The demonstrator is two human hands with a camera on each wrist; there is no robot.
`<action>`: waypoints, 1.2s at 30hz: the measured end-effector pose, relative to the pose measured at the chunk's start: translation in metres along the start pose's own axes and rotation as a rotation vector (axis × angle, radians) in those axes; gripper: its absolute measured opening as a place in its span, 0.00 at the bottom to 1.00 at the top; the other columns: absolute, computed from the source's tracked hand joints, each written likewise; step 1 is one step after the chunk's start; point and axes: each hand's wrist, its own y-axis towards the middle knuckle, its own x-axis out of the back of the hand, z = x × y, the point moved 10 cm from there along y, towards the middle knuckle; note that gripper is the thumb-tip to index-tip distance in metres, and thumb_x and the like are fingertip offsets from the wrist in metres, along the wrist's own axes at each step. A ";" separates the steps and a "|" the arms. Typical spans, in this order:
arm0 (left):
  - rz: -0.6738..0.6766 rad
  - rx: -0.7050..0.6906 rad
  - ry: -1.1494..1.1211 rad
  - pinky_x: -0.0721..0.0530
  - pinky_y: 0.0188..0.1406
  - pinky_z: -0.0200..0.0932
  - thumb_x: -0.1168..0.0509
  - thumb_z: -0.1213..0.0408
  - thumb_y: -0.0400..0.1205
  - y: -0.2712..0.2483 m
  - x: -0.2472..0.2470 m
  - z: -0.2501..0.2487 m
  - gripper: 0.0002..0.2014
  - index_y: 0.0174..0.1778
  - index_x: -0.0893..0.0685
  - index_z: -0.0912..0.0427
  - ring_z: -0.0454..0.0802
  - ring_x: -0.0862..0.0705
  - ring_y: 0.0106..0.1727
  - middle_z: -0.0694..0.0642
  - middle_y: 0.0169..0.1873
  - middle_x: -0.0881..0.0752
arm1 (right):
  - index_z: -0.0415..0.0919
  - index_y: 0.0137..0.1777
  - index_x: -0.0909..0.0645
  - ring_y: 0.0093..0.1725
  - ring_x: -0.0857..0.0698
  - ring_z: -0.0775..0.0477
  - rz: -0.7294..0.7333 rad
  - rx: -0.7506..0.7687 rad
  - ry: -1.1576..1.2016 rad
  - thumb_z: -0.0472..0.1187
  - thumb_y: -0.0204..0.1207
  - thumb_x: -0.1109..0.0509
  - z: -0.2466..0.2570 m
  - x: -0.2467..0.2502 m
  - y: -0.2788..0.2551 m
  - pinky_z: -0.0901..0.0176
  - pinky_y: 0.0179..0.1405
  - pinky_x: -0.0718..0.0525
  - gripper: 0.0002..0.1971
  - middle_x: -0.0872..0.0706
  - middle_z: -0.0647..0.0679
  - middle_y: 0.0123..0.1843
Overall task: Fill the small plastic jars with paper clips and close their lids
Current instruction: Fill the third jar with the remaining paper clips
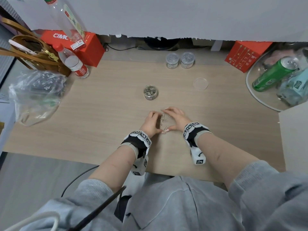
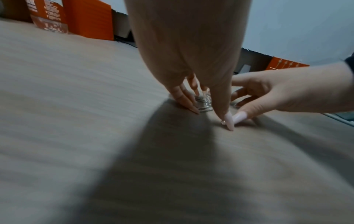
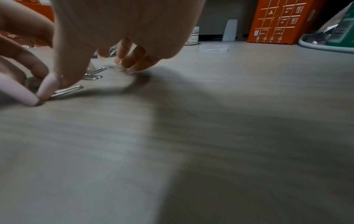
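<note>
A small clear jar (image 1: 150, 92) stands uncapped mid-table, nearly full of silver paper clips. Its clear lid (image 1: 200, 83) lies flat to the right, also seen as the lid (image 3: 213, 48). Two capped jars (image 1: 172, 60) (image 1: 187, 60) of clips stand at the back. Several loose paper clips (image 1: 164, 120) lie on the table nearer me. My left hand (image 1: 151, 121) and right hand (image 1: 175, 117) cup them from either side, curved fingertips on the wood, thumb tips meeting at a clip (image 3: 67, 91). Neither hand holds a clip.
On the wooden table (image 1: 100, 114), a crumpled plastic bag (image 1: 36, 95), a water bottle (image 1: 73, 63) and a brown handbag sit at the left. Red boxes (image 1: 246, 55) stand at the back corners. A clear bowl with a green can (image 1: 275, 74) fills the right edge.
</note>
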 end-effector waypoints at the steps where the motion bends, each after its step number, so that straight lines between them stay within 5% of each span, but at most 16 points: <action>1: -0.003 0.010 -0.026 0.24 0.65 0.50 0.18 0.70 0.61 0.001 0.000 0.000 0.38 0.66 0.26 0.69 0.59 0.23 0.58 0.65 0.62 0.30 | 0.52 0.76 0.34 0.76 0.37 0.45 -0.005 0.009 0.008 0.48 0.60 0.20 0.001 0.001 0.001 0.52 0.78 0.42 0.43 0.33 0.49 0.75; 3: -0.014 0.031 -0.091 0.20 0.59 0.46 0.20 0.73 0.64 0.000 0.001 0.001 0.34 0.64 0.26 0.71 0.54 0.23 0.50 0.62 0.58 0.30 | 0.48 0.72 0.28 0.73 0.32 0.44 -0.014 0.026 0.051 0.43 0.61 0.20 0.004 0.003 0.004 0.53 0.76 0.39 0.36 0.29 0.46 0.72; 6: -0.064 0.052 -0.154 0.21 0.45 0.28 0.24 0.76 0.69 -0.001 0.003 0.004 0.26 0.61 0.26 0.74 0.47 0.25 0.41 0.56 0.52 0.33 | 0.37 0.64 0.21 0.63 0.23 0.40 -0.025 0.063 0.158 0.32 0.63 0.22 0.012 0.006 0.008 0.62 0.66 0.33 0.27 0.23 0.38 0.64; 12: -0.099 0.061 -0.139 0.21 0.56 0.42 0.31 0.78 0.74 -0.001 0.001 0.006 0.15 0.56 0.23 0.74 0.51 0.22 0.45 0.61 0.50 0.28 | 0.29 0.55 0.18 0.45 0.24 0.50 -0.069 0.058 0.260 0.26 0.65 0.25 0.017 0.010 0.011 0.84 0.42 0.30 0.17 0.22 0.37 0.51; 16: -0.117 0.071 -0.118 0.25 0.53 0.34 0.34 0.79 0.75 0.001 0.000 0.010 0.12 0.54 0.20 0.73 0.56 0.20 0.45 0.70 0.55 0.24 | 0.27 0.51 0.17 0.35 0.24 0.52 -0.065 0.000 0.292 0.23 0.65 0.27 0.015 0.008 0.012 0.84 0.37 0.27 0.13 0.25 0.43 0.46; 21: -0.133 0.052 -0.089 0.25 0.52 0.39 0.34 0.78 0.75 0.005 -0.001 0.009 0.09 0.50 0.17 0.72 0.62 0.18 0.50 0.70 0.51 0.20 | 0.24 0.49 0.18 0.41 0.21 0.47 -0.055 -0.088 0.406 0.23 0.65 0.27 0.006 0.000 0.011 0.78 0.37 0.24 0.11 0.21 0.40 0.42; 27: -0.151 0.025 -0.134 0.27 0.43 0.33 0.33 0.80 0.74 0.010 0.004 0.008 0.06 0.46 0.17 0.74 0.53 0.22 0.42 0.60 0.42 0.21 | 0.21 0.50 0.18 0.24 0.21 0.75 -0.045 -0.193 0.515 0.22 0.67 0.28 -0.010 -0.006 0.018 0.82 0.33 0.24 0.11 0.17 0.44 0.36; 31: -0.145 0.034 -0.180 0.28 0.37 0.21 0.32 0.80 0.74 0.012 0.006 0.011 0.05 0.45 0.16 0.74 0.51 0.22 0.41 0.58 0.41 0.20 | 0.22 0.50 0.17 0.22 0.22 0.76 -0.056 -0.219 0.524 0.23 0.66 0.26 -0.013 -0.005 0.021 0.83 0.33 0.24 0.12 0.13 0.28 0.49; 36: -0.130 0.043 -0.219 0.26 0.39 0.22 0.36 0.82 0.76 0.014 0.006 0.012 0.06 0.46 0.16 0.74 0.52 0.20 0.41 0.61 0.41 0.16 | 0.25 0.50 0.15 0.22 0.22 0.76 -0.082 -0.235 0.536 0.22 0.67 0.29 -0.015 0.002 0.021 0.83 0.32 0.25 0.11 0.13 0.31 0.47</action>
